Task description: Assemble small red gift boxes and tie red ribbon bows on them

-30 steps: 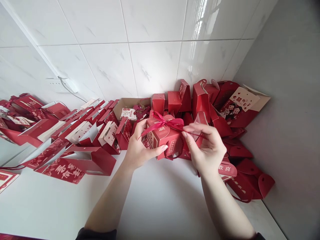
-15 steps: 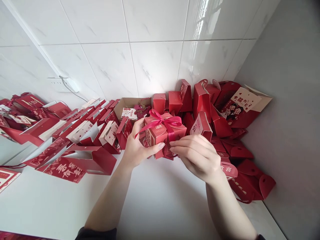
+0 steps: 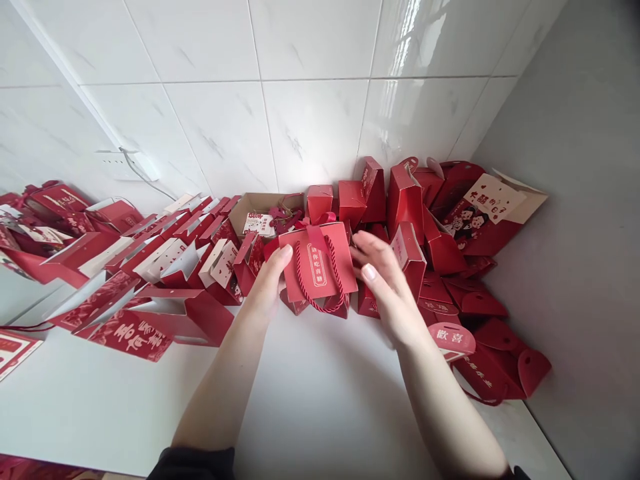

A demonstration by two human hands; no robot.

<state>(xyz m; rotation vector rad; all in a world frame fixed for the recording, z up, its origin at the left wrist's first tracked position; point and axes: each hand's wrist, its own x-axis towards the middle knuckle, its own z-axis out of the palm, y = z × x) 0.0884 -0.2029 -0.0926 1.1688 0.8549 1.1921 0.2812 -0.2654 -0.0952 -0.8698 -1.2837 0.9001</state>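
A small red gift box (image 3: 327, 263) hangs over the white tabletop, tilted so that a side with gold lettering faces me. A twisted red cord handle (image 3: 342, 293) loops down across that side, and part of a pink-red ribbon (image 3: 316, 235) shows at its top edge. My left hand (image 3: 270, 287) grips the box by its left side, thumb on the front and fingers mostly hidden behind. Beside the right edge is my right hand (image 3: 390, 290), fingers apart and holding nothing; whether a fingertip touches the box I cannot tell.
Rows of red paper gift bags (image 3: 165, 267) stand at the left. Behind the box sits an open cardboard box (image 3: 240, 213) with tags inside. More red boxes (image 3: 407, 207) and folded bags crowd the right, against a grey panel (image 3: 575, 233). A tiled wall (image 3: 310, 120) rises behind.
The gift box has been turned, so its lettered side and cord now face me instead of the bow on top. My right hand has let go of it and opened.
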